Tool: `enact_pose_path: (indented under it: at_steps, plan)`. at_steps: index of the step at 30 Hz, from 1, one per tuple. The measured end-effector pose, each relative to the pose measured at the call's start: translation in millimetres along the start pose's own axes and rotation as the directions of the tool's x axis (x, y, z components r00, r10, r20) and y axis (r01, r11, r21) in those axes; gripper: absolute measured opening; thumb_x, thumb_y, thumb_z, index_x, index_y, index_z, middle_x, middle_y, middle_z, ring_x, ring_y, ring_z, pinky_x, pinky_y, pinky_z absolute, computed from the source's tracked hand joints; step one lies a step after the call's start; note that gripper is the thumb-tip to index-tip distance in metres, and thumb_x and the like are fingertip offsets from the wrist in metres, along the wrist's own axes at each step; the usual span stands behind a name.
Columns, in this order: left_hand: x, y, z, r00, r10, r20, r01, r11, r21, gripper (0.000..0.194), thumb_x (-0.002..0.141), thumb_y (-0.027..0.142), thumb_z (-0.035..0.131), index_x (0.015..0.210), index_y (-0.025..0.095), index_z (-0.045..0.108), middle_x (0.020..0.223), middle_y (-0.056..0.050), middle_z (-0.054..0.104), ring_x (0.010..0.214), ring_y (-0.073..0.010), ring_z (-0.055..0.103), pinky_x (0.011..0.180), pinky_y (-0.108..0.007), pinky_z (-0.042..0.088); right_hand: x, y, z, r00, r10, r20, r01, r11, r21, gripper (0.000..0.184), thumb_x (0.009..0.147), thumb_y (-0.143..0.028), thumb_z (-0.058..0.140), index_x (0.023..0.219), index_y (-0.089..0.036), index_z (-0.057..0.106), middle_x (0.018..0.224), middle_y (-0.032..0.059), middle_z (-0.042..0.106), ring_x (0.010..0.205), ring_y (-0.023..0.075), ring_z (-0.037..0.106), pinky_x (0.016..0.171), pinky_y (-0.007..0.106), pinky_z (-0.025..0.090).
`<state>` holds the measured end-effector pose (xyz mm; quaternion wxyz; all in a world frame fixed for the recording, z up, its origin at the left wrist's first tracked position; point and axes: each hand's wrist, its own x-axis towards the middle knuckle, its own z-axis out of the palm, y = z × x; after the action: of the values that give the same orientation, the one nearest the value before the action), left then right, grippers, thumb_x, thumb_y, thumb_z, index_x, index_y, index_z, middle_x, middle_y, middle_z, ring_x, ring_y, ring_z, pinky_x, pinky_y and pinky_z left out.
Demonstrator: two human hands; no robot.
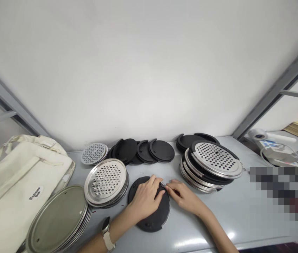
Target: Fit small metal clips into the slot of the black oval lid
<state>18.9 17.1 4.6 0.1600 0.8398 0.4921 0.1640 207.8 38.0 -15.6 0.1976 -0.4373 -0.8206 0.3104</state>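
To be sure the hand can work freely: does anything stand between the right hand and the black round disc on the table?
Nothing visible does. The right hand is already at the edge of the black disc, its fingertips at a small shiny metal piece. The left hand lies on the disc beside that spot, not between them.

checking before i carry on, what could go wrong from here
The small shiny piece pinched by the right hand at the rim of the black disc could slip and fall. If the left hand eases its press, the disc might shift. The tilted stack of perforated steel plates, layered with black discs, might slide if bumped.
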Motion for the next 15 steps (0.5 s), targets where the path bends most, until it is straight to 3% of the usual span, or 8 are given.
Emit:
enact_pose_path:
  at_steps: [5,15]
  plan:
    - [-1.7,0.5,1.9,1.0,-0.012,-0.015,0.012,1.0,0.003,0.016,0.094,0.03,0.041,0.107,0.022,0.046,0.103,-0.003,0.052,0.084,-0.0172,0.056,0.07,-0.029,0.045,0.2,0.2,-0.4,1.0,-0.005,0.009,0.005,1.0,-0.004,0.041,0.098,-0.034,0.03,0.06,-0.019,0.034,0.061,-0.002,0.041,0.064,0.0144,0.045,0.061,0.027,0.033]
    - [-2.8,3.4,-3.4,0.999,0.044,-0.025,-0.043,0.998,0.045,0.026,0.088,0.026,0.044,0.114,0.024,0.045,0.107,-0.003,0.05,0.086,-0.0189,0.056,0.069,-0.03,0.045,0.1,-0.5,-1.2,1.0,-0.011,-0.003,0.011,1.0,0.006,0.041,0.097,-0.033,0.032,0.06,-0.018,0.04,0.064,-0.0009,0.046,0.062,0.0136,0.046,0.06,0.026,0.035]
